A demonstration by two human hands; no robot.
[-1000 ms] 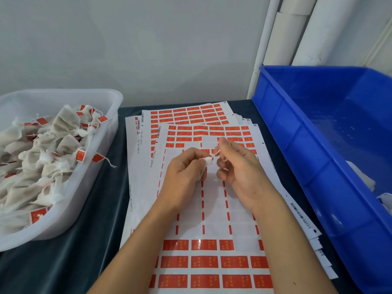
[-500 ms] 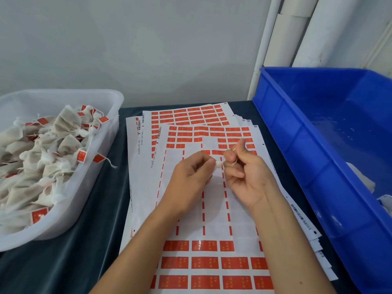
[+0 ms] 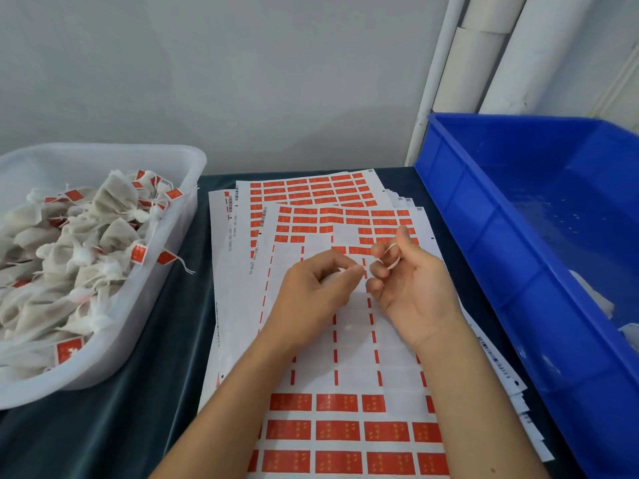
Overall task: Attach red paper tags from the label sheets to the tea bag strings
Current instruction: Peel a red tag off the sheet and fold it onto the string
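My left hand (image 3: 313,288) curls round a small white tea bag (image 3: 332,277), mostly hidden in the palm, above the top label sheet (image 3: 349,344). A thin white string (image 3: 389,252) runs from it and loops over the fingers of my right hand (image 3: 411,285), which pinches it between thumb and forefinger. Rows of red paper tags (image 3: 339,430) remain at the near end of the sheet, and more red tags (image 3: 345,216) at its far end; the middle is peeled bare.
A clear plastic tub (image 3: 162,257) on the left holds several tea bags with red tags. A large blue bin (image 3: 518,271) stands on the right, a few white bags in its corner. More label sheets (image 3: 311,190) are stacked underneath. White pipes (image 3: 484,53) rise behind.
My right hand has drawn the string up and to the right, away from my left hand, and the gap between the two hands has widened slightly.
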